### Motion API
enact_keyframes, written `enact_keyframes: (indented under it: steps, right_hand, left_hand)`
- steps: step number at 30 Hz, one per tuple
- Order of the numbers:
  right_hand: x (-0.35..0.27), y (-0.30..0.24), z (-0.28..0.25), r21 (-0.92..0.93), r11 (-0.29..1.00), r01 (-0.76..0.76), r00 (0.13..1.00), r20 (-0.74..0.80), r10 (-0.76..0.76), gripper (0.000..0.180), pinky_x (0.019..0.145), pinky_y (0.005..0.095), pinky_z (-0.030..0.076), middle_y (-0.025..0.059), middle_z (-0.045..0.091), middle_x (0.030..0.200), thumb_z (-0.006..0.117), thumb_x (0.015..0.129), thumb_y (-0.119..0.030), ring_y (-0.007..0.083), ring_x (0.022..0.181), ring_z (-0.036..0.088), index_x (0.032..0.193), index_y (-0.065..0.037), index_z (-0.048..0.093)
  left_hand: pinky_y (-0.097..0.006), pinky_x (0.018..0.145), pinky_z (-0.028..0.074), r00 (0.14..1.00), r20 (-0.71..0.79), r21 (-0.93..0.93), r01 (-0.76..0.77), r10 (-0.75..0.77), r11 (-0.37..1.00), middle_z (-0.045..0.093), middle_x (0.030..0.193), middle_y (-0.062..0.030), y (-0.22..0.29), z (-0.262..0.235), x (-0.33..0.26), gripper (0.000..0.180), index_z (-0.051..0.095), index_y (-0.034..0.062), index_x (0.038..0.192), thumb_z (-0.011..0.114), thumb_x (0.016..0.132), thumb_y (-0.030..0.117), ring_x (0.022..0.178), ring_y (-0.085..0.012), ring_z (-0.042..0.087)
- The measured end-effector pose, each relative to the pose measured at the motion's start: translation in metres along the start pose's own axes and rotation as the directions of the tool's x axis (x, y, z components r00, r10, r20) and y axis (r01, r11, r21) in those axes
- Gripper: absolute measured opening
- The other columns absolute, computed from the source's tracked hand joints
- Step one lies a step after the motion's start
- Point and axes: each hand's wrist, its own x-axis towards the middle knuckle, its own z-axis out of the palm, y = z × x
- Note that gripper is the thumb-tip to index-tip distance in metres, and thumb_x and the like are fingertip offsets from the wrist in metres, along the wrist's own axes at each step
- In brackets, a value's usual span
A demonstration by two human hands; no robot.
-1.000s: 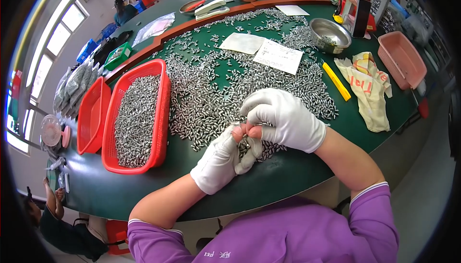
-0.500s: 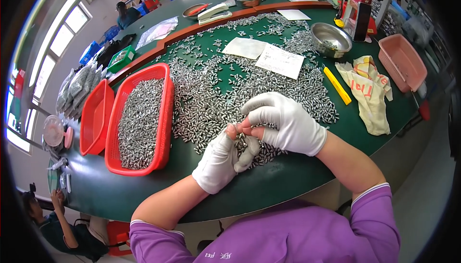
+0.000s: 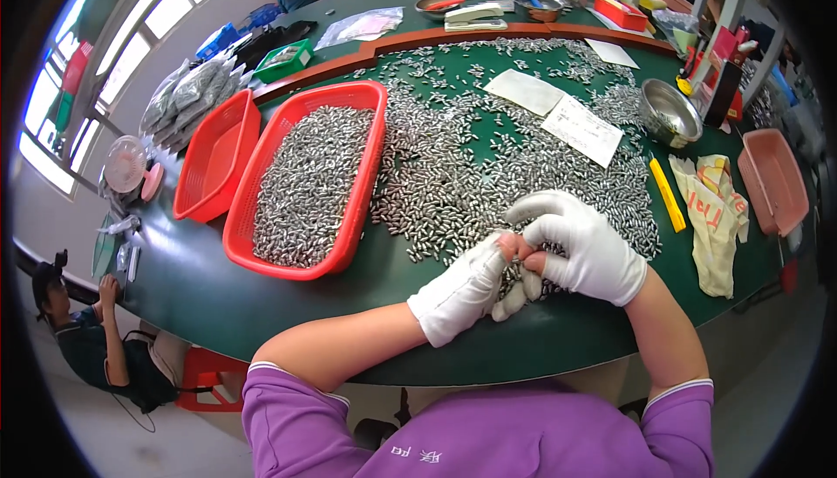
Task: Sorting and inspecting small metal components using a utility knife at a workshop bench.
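My left hand [image 3: 460, 295] and my right hand [image 3: 591, 249], both in white gloves with bare thumb and finger tips, meet over the near edge of a spread of small silvery metal pieces [image 3: 436, 186]. Their fingertips are pinched together and touching. Whatever sits between them is too small to make out. The lower fingers of the left hand curl in beneath the right. To the left of the spread stands a red plastic basket [image 3: 361, 208] filled with the same kind of pieces.
A second red basket [image 3: 193, 188] stands farther left. Two paper slips [image 3: 582, 131] lie on the pieces. Rightward are a steel bowl [image 3: 670, 113], a yellow knife-like tool [image 3: 667, 195], a cream cloth [image 3: 711, 247] and a pink basket [image 3: 774, 181]. A person [image 3: 105, 347] sits at the left.
The whole view has swung left, so the table and its things appear farther right. My hands stay pinched together over the near edge of the metal pieces.
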Motion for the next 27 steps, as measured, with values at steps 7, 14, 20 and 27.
enact_keyframes:
  steps: [7, 14, 20, 27]
  right_hand:
    - [0.003, -0.004, -0.01, 0.068, 0.998, -0.016, 0.993, 0.115, 0.009, 0.022, 0.098, 0.0423, 0.046, 0.0139, 0.062, 0.12, 0.075, 0.072, -0.005, 0.0327, 0.114, 0.058, 0.093, -0.006, 0.069]
    - [0.003, -0.007, -0.004, 0.051, 0.997, -0.059, 0.996, 0.062, 0.056, 0.015, 0.099, 0.0431, 0.045, 0.0158, 0.059, 0.125, 0.069, 0.083, -0.017, 0.0356, 0.116, 0.057, 0.09, -0.007, 0.061]
    - [0.004, -0.003, -0.006, -0.065, 0.996, 0.061, 0.996, -0.061, -0.065, 0.019, 0.095, 0.0433, 0.047, 0.0124, 0.065, 0.114, 0.077, 0.076, -0.015, 0.0332, 0.112, 0.059, 0.085, -0.009, 0.062]
    - [0.002, -0.007, 0.002, -0.03, 0.997, 0.07, 0.975, -0.211, -0.074, 0.018, 0.086, 0.0398, 0.051, 0.0106, 0.067, 0.106, 0.079, 0.074, -0.012, 0.0299, 0.1, 0.064, 0.09, -0.009, 0.07]
  left_hand:
    - [-0.019, 0.056, 0.043, 0.999, 0.039, 0.051, 0.003, -0.005, 0.999, 0.057, 0.087, -0.0002, 0.005, 0.0, -0.002, 0.046, 0.049, 0.011, 0.105, 0.045, 0.099, 0.057, 0.066, -0.0054, 0.051]
    - [-0.02, 0.056, 0.043, 1.0, 0.0, 0.079, 0.01, -0.01, 0.997, 0.058, 0.085, -0.0003, 0.01, 0.002, -0.003, 0.047, 0.049, 0.01, 0.106, 0.052, 0.097, 0.056, 0.065, -0.0054, 0.051]
    - [-0.02, 0.055, 0.042, 0.998, -0.048, 0.07, 0.033, -0.029, 0.997, 0.06, 0.084, 0.0003, 0.01, 0.001, 0.0, 0.036, 0.049, 0.0092, 0.108, 0.061, 0.096, 0.041, 0.065, -0.0053, 0.051]
    - [-0.019, 0.052, 0.035, 0.999, -0.048, -0.079, -0.011, 0.007, 0.997, 0.058, 0.084, 0.0012, 0.007, -0.001, 0.0, 0.035, 0.05, 0.0105, 0.109, 0.06, 0.097, 0.042, 0.06, -0.0035, 0.046]
